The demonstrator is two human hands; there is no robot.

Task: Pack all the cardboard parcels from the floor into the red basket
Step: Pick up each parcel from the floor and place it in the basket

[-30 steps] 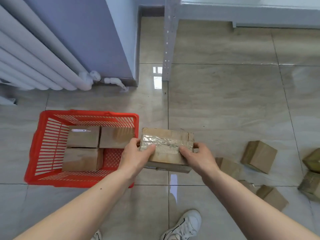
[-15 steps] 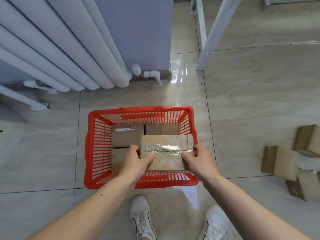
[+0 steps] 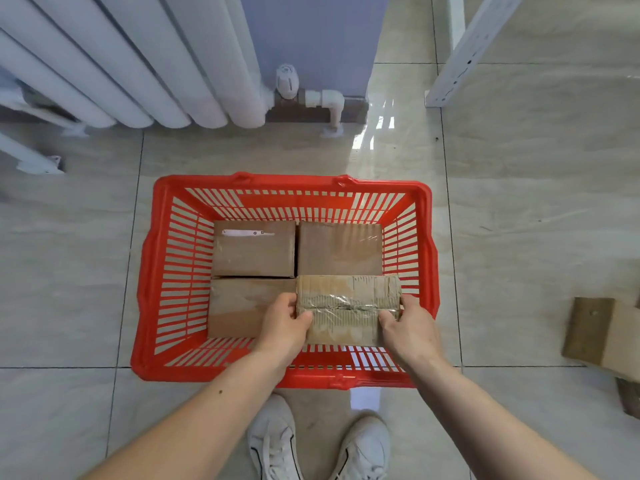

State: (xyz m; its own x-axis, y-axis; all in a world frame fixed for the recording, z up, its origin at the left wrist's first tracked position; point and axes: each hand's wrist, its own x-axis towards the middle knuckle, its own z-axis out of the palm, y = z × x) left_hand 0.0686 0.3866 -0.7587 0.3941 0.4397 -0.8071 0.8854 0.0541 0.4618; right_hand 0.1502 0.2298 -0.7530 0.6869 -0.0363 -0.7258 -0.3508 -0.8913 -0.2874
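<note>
The red basket [image 3: 173,271] stands on the tiled floor straight ahead of me. Three cardboard parcels lie flat in it: one with a white strip at the back left [image 3: 254,249], one at the back right [image 3: 341,249], one at the front left [image 3: 242,306]. A fourth parcel [image 3: 346,310], wrapped in clear tape, is over the front right corner of the basket. My left hand [image 3: 284,327] grips its left end and my right hand [image 3: 410,327] its right end. Whether it rests on the basket floor I cannot tell.
A white radiator [image 3: 145,64] with its valve [image 3: 287,81] and pipe runs along the wall behind the basket. A white metal leg [image 3: 464,53] slants at the back right. More cardboard parcels [image 3: 602,334] lie on the floor at the right edge. My white shoes [image 3: 277,445] are just below the basket.
The view has swung left and closed in on the basket. Both hands have carried the taped parcel from beside the basket to inside its front right corner and lower.
</note>
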